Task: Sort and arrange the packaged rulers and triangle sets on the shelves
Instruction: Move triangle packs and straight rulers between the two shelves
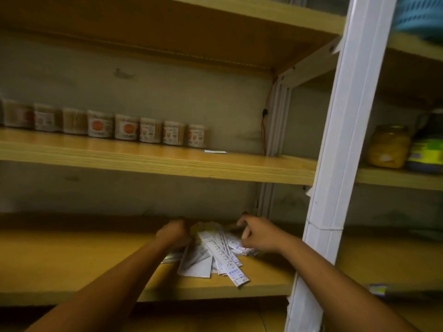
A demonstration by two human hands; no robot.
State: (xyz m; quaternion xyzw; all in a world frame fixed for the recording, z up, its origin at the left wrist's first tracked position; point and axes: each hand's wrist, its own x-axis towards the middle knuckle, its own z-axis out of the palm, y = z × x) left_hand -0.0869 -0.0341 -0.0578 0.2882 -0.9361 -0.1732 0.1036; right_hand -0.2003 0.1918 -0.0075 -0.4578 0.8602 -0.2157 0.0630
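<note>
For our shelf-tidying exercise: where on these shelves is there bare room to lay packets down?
Lower shelf: bare board left of the left hand. Middle shelf: free between the last jar and the white post, except one small card. Crowded: the ruler packets fanned between both hands, by the right hand.

Lower wooden shelf (72, 267) carries fanned pile of packaged rulers (215, 255). Middle shelf (148, 161) carries row of labelled jars (100, 127), small flat card (215, 152).
</note>
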